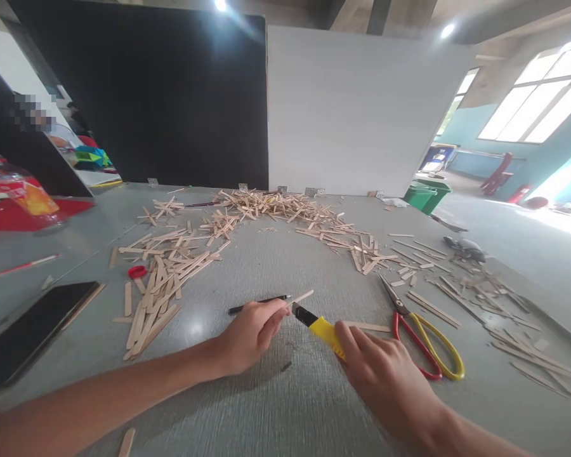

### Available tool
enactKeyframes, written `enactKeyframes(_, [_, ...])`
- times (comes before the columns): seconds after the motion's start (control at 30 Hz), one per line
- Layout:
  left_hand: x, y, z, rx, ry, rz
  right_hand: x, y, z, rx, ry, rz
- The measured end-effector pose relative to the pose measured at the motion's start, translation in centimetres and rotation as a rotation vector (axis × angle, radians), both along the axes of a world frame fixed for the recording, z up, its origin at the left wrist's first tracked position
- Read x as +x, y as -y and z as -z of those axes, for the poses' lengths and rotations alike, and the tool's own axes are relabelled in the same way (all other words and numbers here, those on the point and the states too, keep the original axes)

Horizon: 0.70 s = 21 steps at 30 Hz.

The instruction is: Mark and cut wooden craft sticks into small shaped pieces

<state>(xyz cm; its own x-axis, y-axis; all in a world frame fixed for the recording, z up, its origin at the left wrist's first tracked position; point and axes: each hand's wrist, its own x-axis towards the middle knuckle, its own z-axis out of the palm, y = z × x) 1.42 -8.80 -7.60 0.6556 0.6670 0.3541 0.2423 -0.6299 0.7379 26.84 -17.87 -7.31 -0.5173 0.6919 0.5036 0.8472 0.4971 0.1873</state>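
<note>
My left hand [253, 331] is closed in a pinch on a thin wooden craft stick [305, 296], which points up to the right. A yellow and black utility knife [327, 334] is gripped in my right hand [387, 374]. Its blade end lies close to the stick at my left fingertips; whether they touch I cannot tell. Behind my left hand a black pen [247, 306] lies on the table, partly covered by the fingers. Scissors [428, 349] with one red and one yellow handle lie to the right of my right hand, blades slightly apart.
Craft sticks [271, 206] are heaped in an arc across the grey table [266, 266], with split pieces [518, 343] at the right. A black phone [38, 330], a red ring [137, 271] and a drink bottle [16, 193] are at the left. Upright panels [342, 114] stand at the back.
</note>
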Motion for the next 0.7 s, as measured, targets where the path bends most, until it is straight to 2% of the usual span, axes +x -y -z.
enactKeyframes(0.13, [0.1, 0.1, -0.1, 0.011, -0.006, 0.015, 2.2, -2.5, -0.7, -0.106, -0.024, -0.095])
enactKeyframes(0.2, [0.1, 0.1, -0.1, 0.012, -0.01, 0.018, 2.5, -2.9, -0.7, -0.124, -0.012, -0.102])
enactKeyframes(0.4, [0.1, -0.2, 0.3, 0.012, -0.025, 0.007, 0.0, -0.3, -0.3, -0.091, 0.063, 0.071])
enactKeyframes(0.6, [0.1, -0.4, 0.4, 0.049, -0.034, 0.012, 2.1, -3.4, -1.1, -0.254, 0.057, 0.02])
enactKeyframes(0.7, [0.3, -0.5, 0.2, 0.056, -0.037, 0.005, 1.4, -2.8, -0.8, -0.249, 0.049, 0.047])
